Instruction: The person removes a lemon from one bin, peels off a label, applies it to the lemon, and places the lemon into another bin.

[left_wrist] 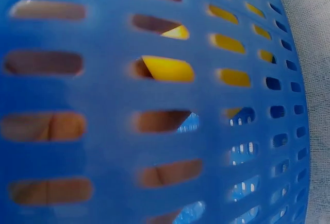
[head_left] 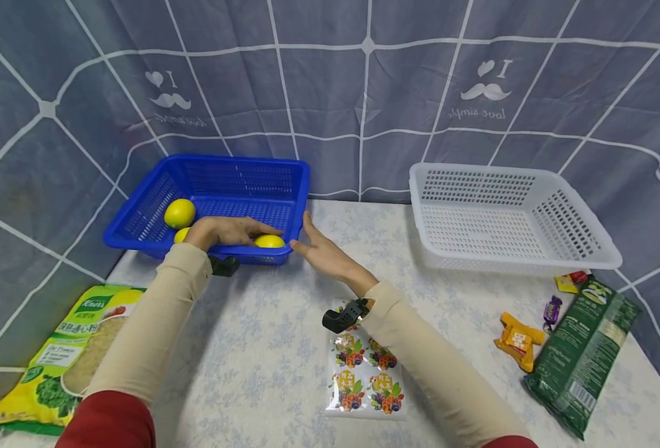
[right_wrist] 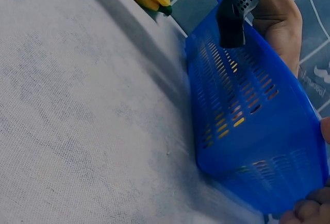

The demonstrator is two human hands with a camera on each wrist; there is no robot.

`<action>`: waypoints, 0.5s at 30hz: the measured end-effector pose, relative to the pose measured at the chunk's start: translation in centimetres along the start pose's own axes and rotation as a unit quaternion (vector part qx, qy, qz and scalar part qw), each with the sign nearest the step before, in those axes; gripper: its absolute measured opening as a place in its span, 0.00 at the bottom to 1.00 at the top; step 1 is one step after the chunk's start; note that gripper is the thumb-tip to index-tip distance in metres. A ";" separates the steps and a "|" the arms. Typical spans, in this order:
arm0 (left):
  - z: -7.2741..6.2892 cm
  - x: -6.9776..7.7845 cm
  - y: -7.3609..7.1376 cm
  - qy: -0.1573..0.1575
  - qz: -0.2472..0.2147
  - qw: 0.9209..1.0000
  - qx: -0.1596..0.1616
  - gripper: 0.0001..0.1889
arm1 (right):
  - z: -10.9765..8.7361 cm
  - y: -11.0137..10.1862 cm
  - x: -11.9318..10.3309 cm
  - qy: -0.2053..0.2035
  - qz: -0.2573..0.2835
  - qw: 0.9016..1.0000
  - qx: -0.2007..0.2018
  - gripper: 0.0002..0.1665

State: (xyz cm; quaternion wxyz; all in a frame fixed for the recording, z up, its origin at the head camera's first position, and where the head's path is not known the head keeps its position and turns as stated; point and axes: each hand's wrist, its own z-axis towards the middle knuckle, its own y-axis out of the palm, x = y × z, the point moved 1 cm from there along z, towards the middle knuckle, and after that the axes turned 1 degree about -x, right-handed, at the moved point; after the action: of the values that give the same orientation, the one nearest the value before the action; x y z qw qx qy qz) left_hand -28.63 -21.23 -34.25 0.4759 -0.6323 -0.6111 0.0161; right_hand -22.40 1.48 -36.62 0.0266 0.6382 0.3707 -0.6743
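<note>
My left hand (head_left: 231, 230) reaches over the front rim of the blue basket (head_left: 206, 163) and holds a lemon (head_left: 269, 241) near the front right corner, thumb on one side and fingers across the top. Through the slots in the left wrist view, skin shows beside the yellow lemon (left_wrist: 167, 69). My right hand (head_left: 330, 254) touches the outside of that same corner with thumb and fingers spread. Its fingertips (right_wrist: 304, 211) appear by the rim in the right wrist view. Two more lemons, one whole (head_left: 180, 213) and one partly hidden (head_left: 181, 235), lie at the basket's left.
A white basket (head_left: 514, 264) stands at the back right. In front of it lie a green spaghetti pack (head_left: 584, 354), an orange-wrapped snack (head_left: 520, 342) and a purple candy (head_left: 552, 312). A fruit-printed sticker sheet (head_left: 366, 379) lies under my right forearm, a yellow Knorr bag (head_left: 66, 361) at left.
</note>
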 end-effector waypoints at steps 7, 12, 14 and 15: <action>-0.4 -0.3 0.1 0.026 -0.010 0.999 0.025 0.28 | -0.1 0.0 0.0 -0.001 0.000 1.000 0.000 0.44; -1.8 -0.4 -0.4 0.037 -0.030 0.996 0.077 0.28 | -0.3 -0.3 0.4 0.002 -0.012 1.000 0.009 0.42; -2.5 -0.2 -0.8 0.037 -0.037 0.993 0.109 0.29 | -0.5 -0.6 0.7 0.011 -0.018 1.000 0.017 0.41; -2.9 -0.1 -1.0 0.038 -0.039 0.991 0.126 0.30 | -0.6 -0.8 0.8 0.016 -0.020 0.999 0.021 0.41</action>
State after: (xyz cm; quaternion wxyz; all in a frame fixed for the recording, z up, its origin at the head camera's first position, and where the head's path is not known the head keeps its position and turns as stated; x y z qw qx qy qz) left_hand -27.68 -23.20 -32.11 0.5750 -0.5432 -0.6098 0.0498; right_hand -22.40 2.72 -36.92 -0.0062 0.6419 0.3695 -0.6718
